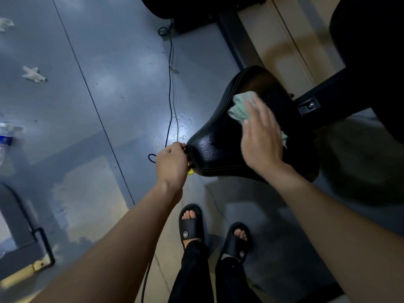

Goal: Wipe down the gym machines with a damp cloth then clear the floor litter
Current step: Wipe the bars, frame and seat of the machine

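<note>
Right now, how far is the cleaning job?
Nothing looks finished yet. In hand: the right hand presses the green cloth on the black seat, the left hand grips its edge. Left: tissues and a bottle lie on the floor.

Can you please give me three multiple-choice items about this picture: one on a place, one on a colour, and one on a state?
1. Where does the plastic bottle lie?
A. on the seat
B. on the floor at the left edge
C. between the feet

2. What colour is the cloth?
A. pale green
B. red
C. black

3. What is the right hand doing?
A. hanging idle
B. gripping the cable
C. pressing the cloth on the black seat

Answers:
1 B, it lies on the grey floor far left.
2 A, it shows pale green against the seat.
3 C, straight fingers lie over the cloth.
</note>
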